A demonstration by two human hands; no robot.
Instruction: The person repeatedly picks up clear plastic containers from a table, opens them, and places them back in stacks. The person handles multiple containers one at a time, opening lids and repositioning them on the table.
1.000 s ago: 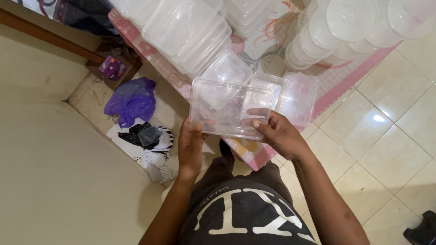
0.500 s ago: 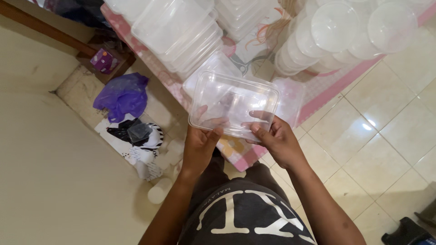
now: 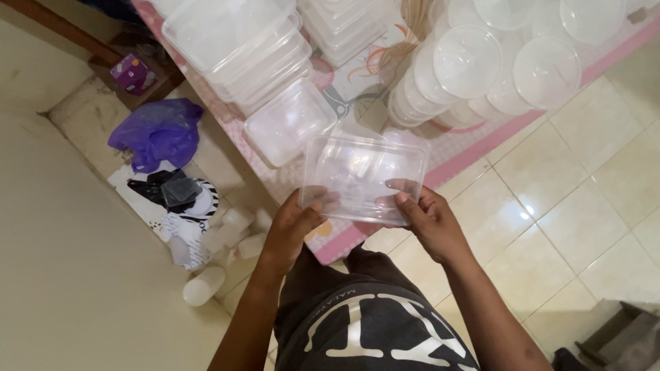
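A cream tiled floor (image 3: 577,206) runs under the person, glossy on the right; to the left a plain beige wall (image 3: 75,288) fills the view. Ahead lies a pink patterned mat (image 3: 474,141), spread flat and edged in deeper pink.

The left hand (image 3: 292,230) and right hand (image 3: 430,220) hold a clear rectangular tub (image 3: 363,177) between them, above the mat's near edge. The fingers of each hand are curled narrow around the tub's near rim, thumbs on top, the rest underneath; the tub tilts slightly toward the person.

Just beyond it, on the mat, sits a single clear square tub (image 3: 289,122). Further back stands a stack of large rectangular tubs (image 3: 237,45), with a second, smaller stack (image 3: 344,24) beside it. To the right, rows of round clear tubs (image 3: 474,65) lie on their sides, nested.

On the floor at left: a white cylinder (image 3: 204,285), a black-and-white pouch (image 3: 182,196) on white paper, a purple plastic bag (image 3: 158,134), and farthest, a small purple box (image 3: 130,72) on a wooden ledge.
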